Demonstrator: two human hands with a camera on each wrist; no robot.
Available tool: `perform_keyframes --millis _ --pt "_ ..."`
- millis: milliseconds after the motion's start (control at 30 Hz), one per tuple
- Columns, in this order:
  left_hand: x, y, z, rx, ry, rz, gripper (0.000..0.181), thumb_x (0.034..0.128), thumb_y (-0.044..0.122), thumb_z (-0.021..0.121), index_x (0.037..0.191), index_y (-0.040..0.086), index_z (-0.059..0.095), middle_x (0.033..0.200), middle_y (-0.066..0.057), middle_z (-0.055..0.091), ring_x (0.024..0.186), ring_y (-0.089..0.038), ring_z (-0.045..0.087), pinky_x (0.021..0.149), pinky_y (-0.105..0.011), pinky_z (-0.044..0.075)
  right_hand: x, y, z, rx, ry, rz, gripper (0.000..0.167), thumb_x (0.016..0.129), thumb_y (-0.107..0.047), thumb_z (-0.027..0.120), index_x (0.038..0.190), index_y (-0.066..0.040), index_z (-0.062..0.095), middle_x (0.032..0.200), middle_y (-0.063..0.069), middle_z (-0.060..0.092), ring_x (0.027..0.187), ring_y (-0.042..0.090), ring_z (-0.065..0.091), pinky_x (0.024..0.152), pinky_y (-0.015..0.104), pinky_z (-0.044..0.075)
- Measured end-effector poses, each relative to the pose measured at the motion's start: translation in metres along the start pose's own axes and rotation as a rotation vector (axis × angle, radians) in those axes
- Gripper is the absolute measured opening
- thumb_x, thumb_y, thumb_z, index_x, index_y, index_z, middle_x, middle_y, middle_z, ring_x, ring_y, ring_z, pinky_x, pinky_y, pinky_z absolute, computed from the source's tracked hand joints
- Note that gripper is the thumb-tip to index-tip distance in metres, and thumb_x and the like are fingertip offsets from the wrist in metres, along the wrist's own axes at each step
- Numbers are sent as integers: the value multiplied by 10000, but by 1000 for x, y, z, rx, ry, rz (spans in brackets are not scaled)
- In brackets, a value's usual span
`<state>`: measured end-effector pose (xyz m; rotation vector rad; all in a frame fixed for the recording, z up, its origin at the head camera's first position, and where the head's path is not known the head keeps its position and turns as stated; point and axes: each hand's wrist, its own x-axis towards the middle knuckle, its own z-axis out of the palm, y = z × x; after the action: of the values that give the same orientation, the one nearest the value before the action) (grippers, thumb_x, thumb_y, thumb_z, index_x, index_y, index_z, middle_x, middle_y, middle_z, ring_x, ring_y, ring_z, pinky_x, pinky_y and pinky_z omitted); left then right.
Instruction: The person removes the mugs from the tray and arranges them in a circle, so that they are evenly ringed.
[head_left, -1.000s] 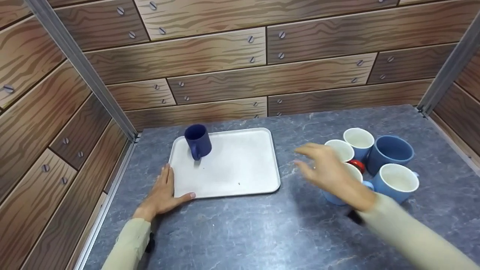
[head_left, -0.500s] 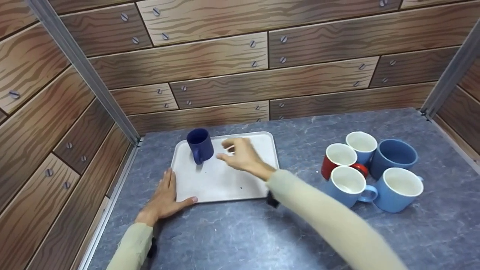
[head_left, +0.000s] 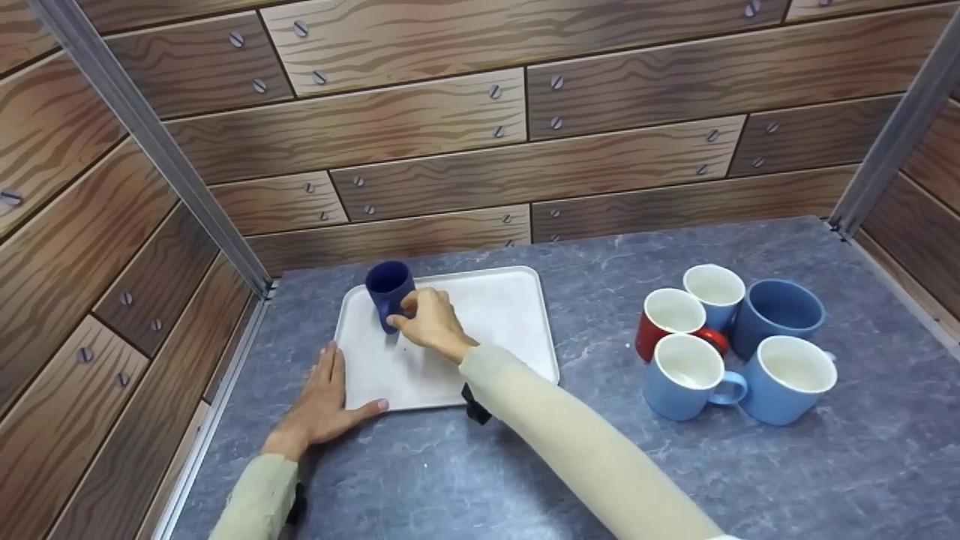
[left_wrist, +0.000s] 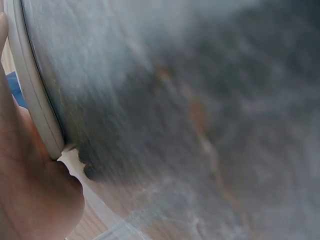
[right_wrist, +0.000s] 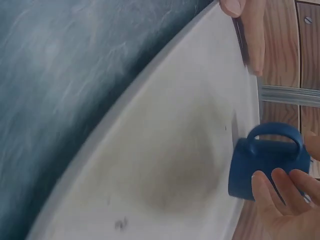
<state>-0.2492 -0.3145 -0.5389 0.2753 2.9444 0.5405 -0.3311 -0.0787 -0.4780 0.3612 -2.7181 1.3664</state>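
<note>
A dark blue mug (head_left: 389, 289) stands upright on the white tray (head_left: 487, 337), near its back left corner. My right hand (head_left: 431, 319) is at the mug's right side, thumb by the handle. In the right wrist view, fingertips (right_wrist: 259, 176) lie against the wall of the mug (right_wrist: 250, 170), handle uppermost in that picture. Its far side is hidden. My left hand (head_left: 319, 405) rests at the tray's front left corner, fingers straight along the left edge and thumb along the front rim. The left wrist view catches part of that hand (left_wrist: 40, 190) beside the tray rim (left_wrist: 37, 95).
To the right, a group of mugs stands close together: a red mug (head_left: 651, 334), a light blue mug (head_left: 679, 386), another light blue mug (head_left: 784, 386), a small blue mug (head_left: 718, 300) and a wide darker blue mug (head_left: 776, 311). Wood-patterned walls (head_left: 420, 165) enclose the grey tabletop (head_left: 420, 480).
My right hand has moved left from beside the mug group, across the tray, to the dark blue mug. The left hand has kept its place at the tray corner.
</note>
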Motion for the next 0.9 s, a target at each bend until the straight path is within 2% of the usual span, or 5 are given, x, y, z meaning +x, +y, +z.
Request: perform_keyframes --millis 167,400,667,900 --pt "2 2 0 7 14 17 1362 887 806 647 1661 -104 -6 1765 -297 -78 1644 -478 -43 1344 -596 69 4 -3 8 37 18 53 264 930 -267 853 1082 -53 832 985 53 813 941 180 749 880 341 621" --pt "-1 2 3 3 12 13 1354 893 802 643 1661 -105 -6 1764 -298 -80 1643 -479 -45 1345 -594 62 6 -7 22 110 75 89 140 932 -236 850 956 -99 867 901 12 824 854 139 746 805 290 614" --pt "-2 2 3 -6 5 13 1347 895 791 651 1659 -111 6 1765 -297 -73 1645 -475 -48 1350 -586 56 2 -7 32 195 82 196 152 931 -259 850 988 -121 878 942 5 837 846 114 741 786 265 601" --pt "-1 2 2 -5 19 15 1348 894 792 651 1659 -113 8 1765 -299 -69 1644 -479 -40 1348 -592 60 1 -9 31 192 96 183 136 932 -239 844 905 -109 872 846 -1 820 704 81 675 654 209 545"
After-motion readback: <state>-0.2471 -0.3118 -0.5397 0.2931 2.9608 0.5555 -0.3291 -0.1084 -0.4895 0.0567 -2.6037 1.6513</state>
